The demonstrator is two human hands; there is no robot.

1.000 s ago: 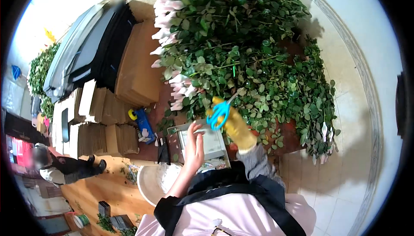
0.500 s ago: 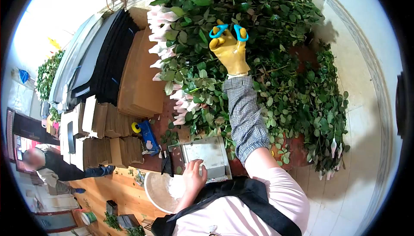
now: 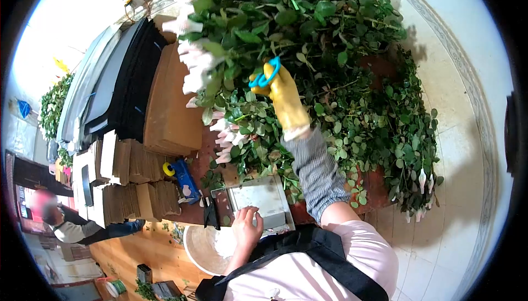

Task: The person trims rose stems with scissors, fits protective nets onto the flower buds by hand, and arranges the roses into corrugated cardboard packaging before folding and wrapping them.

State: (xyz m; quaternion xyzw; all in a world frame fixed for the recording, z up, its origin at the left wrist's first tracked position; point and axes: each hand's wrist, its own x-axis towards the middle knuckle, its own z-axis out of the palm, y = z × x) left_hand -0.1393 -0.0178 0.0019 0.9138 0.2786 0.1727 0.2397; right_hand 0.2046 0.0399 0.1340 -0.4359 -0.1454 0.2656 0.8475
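My right hand, in a yellow rubber glove, is closed on the turquoise handles of a pair of scissors. Leaves hide the blades. Around it lies a big heap of cut roses, their leafy stems pointing right and their pale pink heads in white net sleeves at the left. My bare left hand is by the near edge of a flat white box-like device. Its fingers are loosely bent and apart, and I see nothing in them.
A pale round bin stands below my left hand. Folded cardboard, a blue tape dispenser and black sheets are at the left. More roses hang over the table's right edge. Another person is at the far left.
My gloved right hand has come down and turned left, its fingers drawn together with the scissor handles. The upper rose heads have shifted left and are blurred. My left hand has hardly moved.
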